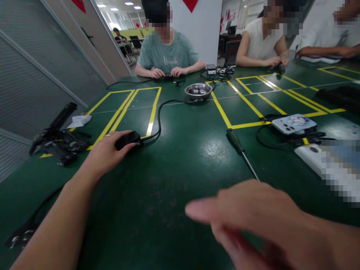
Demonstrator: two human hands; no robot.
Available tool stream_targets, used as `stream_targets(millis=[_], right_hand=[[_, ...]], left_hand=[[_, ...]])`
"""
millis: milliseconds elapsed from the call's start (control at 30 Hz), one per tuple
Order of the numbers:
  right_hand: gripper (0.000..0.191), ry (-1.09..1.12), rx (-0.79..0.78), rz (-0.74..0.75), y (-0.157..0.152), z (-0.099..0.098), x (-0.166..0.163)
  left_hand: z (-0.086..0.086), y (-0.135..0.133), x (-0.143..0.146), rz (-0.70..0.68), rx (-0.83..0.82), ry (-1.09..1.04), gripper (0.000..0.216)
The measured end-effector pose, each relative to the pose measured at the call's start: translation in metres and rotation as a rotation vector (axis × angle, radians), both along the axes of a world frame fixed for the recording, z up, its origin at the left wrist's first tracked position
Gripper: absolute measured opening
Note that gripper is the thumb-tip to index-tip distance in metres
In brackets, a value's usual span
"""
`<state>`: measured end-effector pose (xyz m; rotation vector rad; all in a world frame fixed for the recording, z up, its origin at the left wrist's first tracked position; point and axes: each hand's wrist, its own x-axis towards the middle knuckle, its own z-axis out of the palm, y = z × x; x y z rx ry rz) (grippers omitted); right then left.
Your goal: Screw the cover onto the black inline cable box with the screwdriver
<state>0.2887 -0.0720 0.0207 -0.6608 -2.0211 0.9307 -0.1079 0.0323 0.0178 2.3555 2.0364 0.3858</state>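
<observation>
Left hand [111, 150] gripping black block [126, 140], shirt [168, 48] — "Harrods"

soft glare on green tabletop [174, 165]

Head view, as I monitor it from afar. The camera, worn on the head, faces forward and down over the counter [174, 161], whose near part fills the lower frame. The right hand [253, 217] lies closest to my lens, large at lower right; the left hand [114, 148] is farther off. Beyond the far edge: a person in green [168, 50]; at left, a slanting partition [36, 56].
</observation>
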Motion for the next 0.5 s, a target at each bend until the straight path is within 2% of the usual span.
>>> stream_targets(millis=[67, 100, 200, 233, 267, 367, 433, 500], right_hand=[[0.044, -0.129, -0.088, -0.039, 0.021, 0.020, -0.020], [0.047, -0.184, -0.128, -0.068, 0.034, 0.022, -0.029], [0.081, -0.240, -0.272, -0.104, 0.073, 0.001, -0.045], [0.081, -0.212, -0.335, -0.067, 0.083, -0.010, -0.048], [0.074, -0.165, -0.392, -0.011, 0.090, -0.020, -0.050], [0.047, 0.002, -0.558, 0.180, 0.099, -0.038, -0.052], [0.042, 0.097, -0.665, 0.220, 0.097, -0.040, -0.051], [0.041, 0.214, -0.788, 0.187, 0.096, -0.039, -0.048]], left_hand=[[0.003, -0.007, 0.024, -0.035, 0.025, -0.082, 0.050], [0.004, -0.012, 0.040, -0.083, 0.036, -0.142, 0.048], [-0.001, -0.030, 0.089, -0.278, 0.021, -0.311, 0.045], [-0.004, -0.037, 0.103, -0.334, -0.018, -0.349, 0.043], [-0.008, -0.043, 0.114, -0.381, -0.060, -0.371, 0.042], [-0.014, -0.055, 0.132, -0.379, -0.090, -0.389, 0.038], [-0.014, -0.058, 0.132, -0.385, -0.108, -0.367, 0.042], [-0.012, -0.056, 0.126, -0.430, -0.124, -0.320, 0.048]])
